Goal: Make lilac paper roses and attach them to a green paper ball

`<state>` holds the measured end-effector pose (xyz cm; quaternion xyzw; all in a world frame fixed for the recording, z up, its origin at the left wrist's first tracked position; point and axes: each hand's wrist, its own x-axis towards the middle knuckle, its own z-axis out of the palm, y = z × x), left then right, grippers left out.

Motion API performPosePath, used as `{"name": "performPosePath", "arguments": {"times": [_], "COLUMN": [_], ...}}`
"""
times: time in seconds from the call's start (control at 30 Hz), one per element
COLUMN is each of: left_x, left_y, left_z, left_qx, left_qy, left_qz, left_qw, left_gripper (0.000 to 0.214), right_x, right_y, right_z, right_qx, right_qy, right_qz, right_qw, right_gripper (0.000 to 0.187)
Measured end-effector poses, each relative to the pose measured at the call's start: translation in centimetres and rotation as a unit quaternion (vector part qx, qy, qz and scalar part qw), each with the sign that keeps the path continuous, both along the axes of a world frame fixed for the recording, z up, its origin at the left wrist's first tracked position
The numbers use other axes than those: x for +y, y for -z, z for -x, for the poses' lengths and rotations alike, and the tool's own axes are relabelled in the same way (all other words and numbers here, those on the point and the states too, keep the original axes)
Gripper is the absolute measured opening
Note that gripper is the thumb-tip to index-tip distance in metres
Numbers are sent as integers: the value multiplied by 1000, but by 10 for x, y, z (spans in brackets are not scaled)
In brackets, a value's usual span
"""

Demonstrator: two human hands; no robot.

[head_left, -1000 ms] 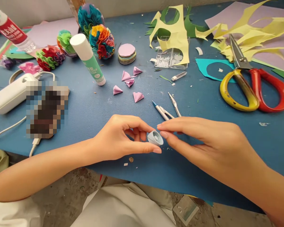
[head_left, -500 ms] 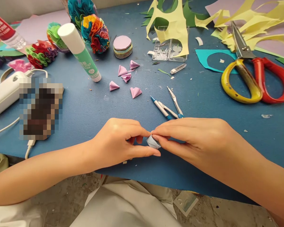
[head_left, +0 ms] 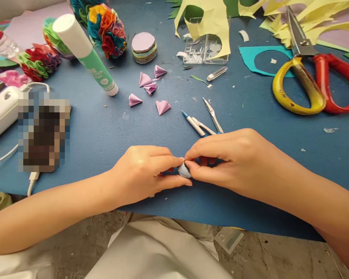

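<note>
- The small pale blue coiled-paper piece (head_left: 184, 171) is just above the tabletop (head_left: 110, 120), at its six o'clock edge, between both hands.
- Left hand (head_left: 142, 166), at nine o'clock of the piece: its grip closes on it between index finger and thumb.
- Right hand (head_left: 238, 155), at three o'clock: its grip appears to pinch the piece's upper rim.
- The step in hand looks like shaping or adjusting that rim; the next move likely calls for light, even pressure, as thin paper could crease.
- Outward, silver-and-blue metal drawing compasses (head_left: 202, 123) lie toward one o'clock, folded lilac paper cones (head_left: 163, 107) toward eleven.
- Against one second ago, the right fingertips sit closer on the piece, the spiral end visible then is hidden, and the whole view is shifted; the cones lie as before.
</note>
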<state>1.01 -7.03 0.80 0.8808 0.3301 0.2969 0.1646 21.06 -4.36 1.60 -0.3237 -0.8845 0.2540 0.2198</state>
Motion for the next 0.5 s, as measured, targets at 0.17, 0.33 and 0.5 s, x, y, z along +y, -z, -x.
{"name": "performPosePath", "arguments": {"times": [0.17,0.33,0.5], "left_x": [0,1,2], "left_y": [-2,-7,-11], "left_z": [0,-1,-3], "left_qx": [-25,-67,-109], "left_qy": [-10,-6,-4], "left_qz": [10,59,82], "left_qw": [1000,996,991], "left_gripper": [19,18,19], "right_x": [-4,-6,-7], "right_y": [-2,-11,-18], "right_z": [1,-2,-4], "right_qx": [4,21,28], "right_qy": [16,32,49], "right_qz": [-21,-23,-24], "right_qw": [1000,999,998], "right_gripper": [18,18,14]}}
